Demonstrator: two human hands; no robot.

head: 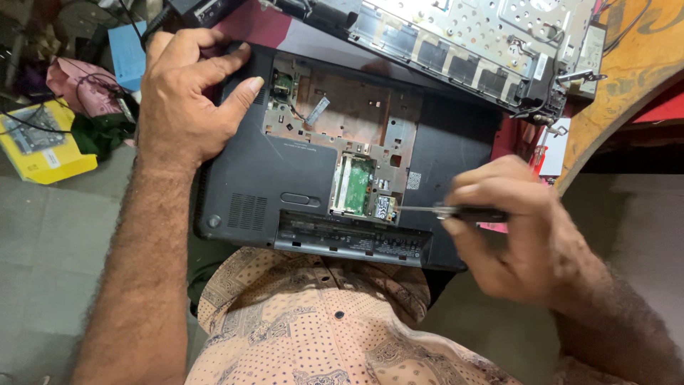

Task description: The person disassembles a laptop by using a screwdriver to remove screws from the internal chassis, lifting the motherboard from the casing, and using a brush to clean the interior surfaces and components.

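— Resting upside down across the person's lap at the centre of the frame, an opened black laptop [285, 164] has its cover panel off, so the bare compartment faces up toward the head camera. Why is it held that way?

— The lap seems to serve as the work surface. The wooden bench [627, 78] at upper right is already taken: a stripped metal chassis [470, 43] lies across the top of the frame, partly over the laptop's far edge.

— And the hands?

— The left hand [189, 100], upper left, lies spread and flat on the laptop's corner, thumb stretched toward the opening, apparently pinning the case so it cannot slide. The right hand [524, 235], lower right, is curled around the black handle of a screwdriver [449, 212], pinching it between thumb and fingers.

— Where does the tool point?

— Its thin shaft runs leftward, nearly level, and the tip meets a small module [385, 207] just beside the green circuit card [355, 184] in the lower part of the compartment. The low angle probably suits working at the module's edge; whether a screw sits there is too small to tell.

— Anything else?

— A yellow box [43, 146] lies on the floor at far left, well apart.
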